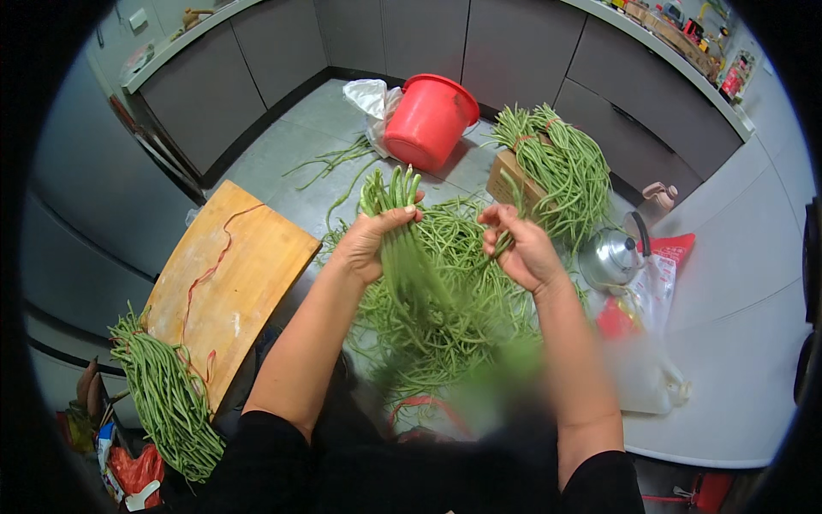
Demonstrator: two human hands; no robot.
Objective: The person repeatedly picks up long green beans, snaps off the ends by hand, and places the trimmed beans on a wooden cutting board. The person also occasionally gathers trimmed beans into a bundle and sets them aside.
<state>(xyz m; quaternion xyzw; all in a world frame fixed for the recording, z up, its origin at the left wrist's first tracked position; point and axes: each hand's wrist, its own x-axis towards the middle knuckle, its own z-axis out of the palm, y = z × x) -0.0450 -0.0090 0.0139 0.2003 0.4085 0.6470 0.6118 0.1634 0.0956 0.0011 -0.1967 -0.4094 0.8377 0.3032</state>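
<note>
My left hand grips a bunch of green yardlong beans near their upper ends, and the rest of the bunch hangs down, blurred. To its right, my right hand has its fingers curled around one or a few bean strands. Beneath both hands a large loose heap of long beans spreads over the floor. Tied bundles of beans lie on a cardboard box at the upper right. Another tied bundle hangs by the wooden board at the lower left.
On the left is a wooden board with a red strip across it. A red bucket leans beside a white plastic bag. A metal kettle, a pink-lidded bottle and plastic bags stand right. Grey cabinets line the back.
</note>
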